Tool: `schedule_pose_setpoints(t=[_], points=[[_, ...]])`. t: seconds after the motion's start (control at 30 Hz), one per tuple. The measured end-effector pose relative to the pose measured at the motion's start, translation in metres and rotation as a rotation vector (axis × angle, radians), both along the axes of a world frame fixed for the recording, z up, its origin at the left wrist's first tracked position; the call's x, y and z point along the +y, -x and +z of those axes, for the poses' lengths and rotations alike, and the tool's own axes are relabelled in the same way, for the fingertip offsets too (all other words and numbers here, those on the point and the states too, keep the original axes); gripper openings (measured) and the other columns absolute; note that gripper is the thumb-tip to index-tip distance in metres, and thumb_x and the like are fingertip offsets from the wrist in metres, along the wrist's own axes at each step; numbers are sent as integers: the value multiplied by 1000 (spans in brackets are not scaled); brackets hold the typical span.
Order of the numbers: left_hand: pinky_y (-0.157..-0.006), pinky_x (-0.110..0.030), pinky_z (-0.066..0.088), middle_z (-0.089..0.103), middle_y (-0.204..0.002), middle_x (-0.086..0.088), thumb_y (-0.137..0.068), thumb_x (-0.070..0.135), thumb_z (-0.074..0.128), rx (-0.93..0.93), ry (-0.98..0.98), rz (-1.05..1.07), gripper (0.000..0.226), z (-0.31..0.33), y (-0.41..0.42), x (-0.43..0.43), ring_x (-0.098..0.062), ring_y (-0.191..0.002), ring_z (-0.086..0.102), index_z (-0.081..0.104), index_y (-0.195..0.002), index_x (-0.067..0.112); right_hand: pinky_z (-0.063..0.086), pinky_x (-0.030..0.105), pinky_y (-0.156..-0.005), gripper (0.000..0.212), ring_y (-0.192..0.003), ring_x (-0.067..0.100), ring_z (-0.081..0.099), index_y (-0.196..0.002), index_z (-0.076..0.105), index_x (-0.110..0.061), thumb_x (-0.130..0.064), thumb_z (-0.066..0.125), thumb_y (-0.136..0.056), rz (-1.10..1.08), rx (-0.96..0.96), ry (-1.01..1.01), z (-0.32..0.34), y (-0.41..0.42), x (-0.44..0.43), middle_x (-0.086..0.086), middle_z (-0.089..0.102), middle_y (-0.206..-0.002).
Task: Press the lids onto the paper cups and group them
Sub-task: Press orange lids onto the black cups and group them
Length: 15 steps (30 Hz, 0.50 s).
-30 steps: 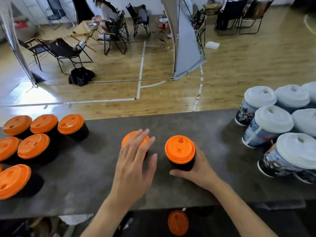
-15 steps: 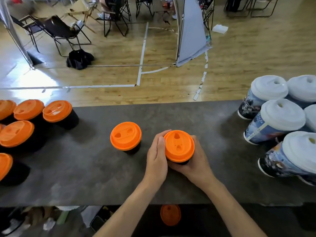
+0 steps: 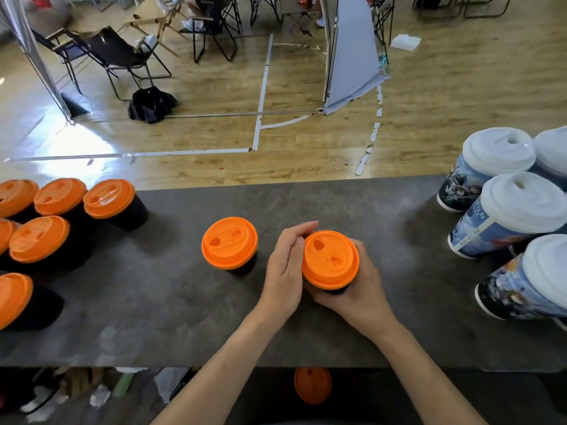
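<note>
Two grips meet on one black cup (image 3: 336, 291), which stands near the middle of the bench (image 3: 184, 305), toward its near edge. The right grip (image 3: 360, 297) is curled round the cup's body under its orange lid (image 3: 330, 259), holding it. The left grip (image 3: 285, 271) lies against the lid's left edge, fingers nearly straight and together. A second lidded cup (image 3: 229, 242) stands just left, apart from both grips. More orange-lidded cups (image 3: 109, 198) cluster at the bench's left end, white-lidded cups (image 3: 518, 204) at its right end
</note>
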<state>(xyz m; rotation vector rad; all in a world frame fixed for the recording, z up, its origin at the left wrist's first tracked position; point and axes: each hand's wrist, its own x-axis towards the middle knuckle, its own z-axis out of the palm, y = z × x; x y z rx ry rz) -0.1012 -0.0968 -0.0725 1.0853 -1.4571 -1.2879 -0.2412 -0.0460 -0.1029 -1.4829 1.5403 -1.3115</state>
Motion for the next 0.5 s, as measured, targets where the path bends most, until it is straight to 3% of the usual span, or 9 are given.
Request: schedule_pose_setpoints(t=[0.07,0.17,0.3,0.4,0.5], points=[[-101,-25,46,66,-122,1,-108,24,37,-36,50,4,32,-2,-3,4,-17,-119,62,61,-128,22,44,11,-98,93,-123,-1,58,-137,40,-42,-39,94,-61,10,-12,-6,-3,1,1,-28,57,-130],[-100,-27,48,67,-120,3,-109,24,36,-34,51,59,32,-4,0,14,-18,-117,63,60,-129,19,42,7,-99,102,-126,-6,55,-144,33,-38,-49,94,-62,25,-29,-11,-2,-1,2,-34,52,-134],[-94,-25,51,71,-111,4,-105,22,40,23,-35,52,27,4,7,13,-16,-111,66,64,-118,19,46,5,-90,91,-116,-10,59,-130,38,-44,-65,91,-59,3,-46,-35,3,-3,4,-39,57,-124],[-88,-19,50,73,-106,6,-109,17,41,38,-69,-23,26,8,7,2,-10,-103,68,67,-113,15,48,8,-89,85,-114,-6,62,-126,44,-39,-55,92,-58,0,-44,-46,4,0,5,-34,61,-121],[-91,-19,49,73,-109,8,-111,15,37,20,-51,-50,30,6,5,0,-10,-107,68,67,-118,15,50,20,-97,83,-121,7,61,-133,51,-30,-38,95,-64,14,-27,2,2,5,4,-19,61,-125]])
